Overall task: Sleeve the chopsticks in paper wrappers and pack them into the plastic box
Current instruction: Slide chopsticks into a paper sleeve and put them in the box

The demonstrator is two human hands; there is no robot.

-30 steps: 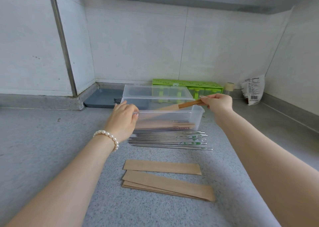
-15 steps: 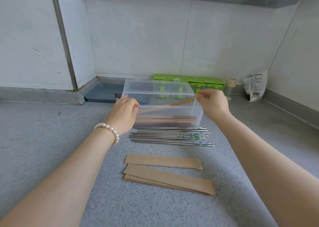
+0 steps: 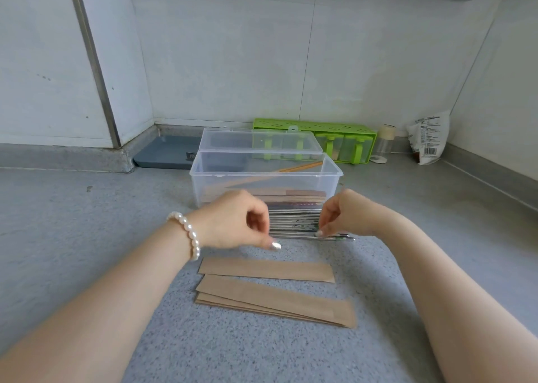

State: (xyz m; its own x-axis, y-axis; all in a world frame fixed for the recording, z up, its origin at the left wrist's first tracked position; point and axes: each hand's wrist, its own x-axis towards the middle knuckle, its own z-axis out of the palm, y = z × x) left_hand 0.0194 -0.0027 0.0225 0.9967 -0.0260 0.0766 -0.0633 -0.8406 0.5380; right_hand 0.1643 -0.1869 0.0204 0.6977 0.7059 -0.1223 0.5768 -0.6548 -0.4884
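At centre frame, both hands are hovering over the row of metal chopsticks (image 3: pixel 294 222) just below the plastic box (image 3: pixel 266 178). The right hand (image 3: pixel 346 216) fingers are pinching the nearest chopstick's end; the left hand (image 3: pixel 233 219) is curling loosely, apparently holding nothing. A one-ended pinch is risking the smooth chopstick rolling, scattering its neighbours toward the paper wrappers (image 3: pixel 270 289) below.
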